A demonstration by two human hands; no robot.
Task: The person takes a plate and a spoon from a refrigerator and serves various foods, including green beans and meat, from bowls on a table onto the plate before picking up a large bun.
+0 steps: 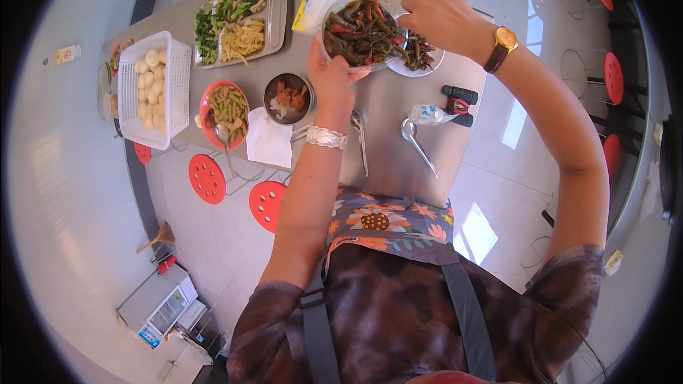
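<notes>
My left hand [331, 77] grips the near left rim of a clear bowl [324, 46]. The bowl is full of cooked green and red pepper strips [364, 32] and is raised and tilted over the far end of the table. My right hand [445, 18] is closed at the bowl's right side; what its fingers hold is hidden. Below them a white plate [440, 64] carries more dark pepper strips [420, 52]. Behind the bowl lies a yellow and white packet [307, 6]. Two metal spoons, a left one [361, 139] and a right one [418, 144], lie nearer me.
Leftward on the steel table [398, 110] stand a divided metal tray [281, 11] of greens and shredded food, a white basket [178, 89] of eggs, a red bowl [205, 117] of beans and a small metal bowl [290, 119]. Red stools [206, 179] surround it.
</notes>
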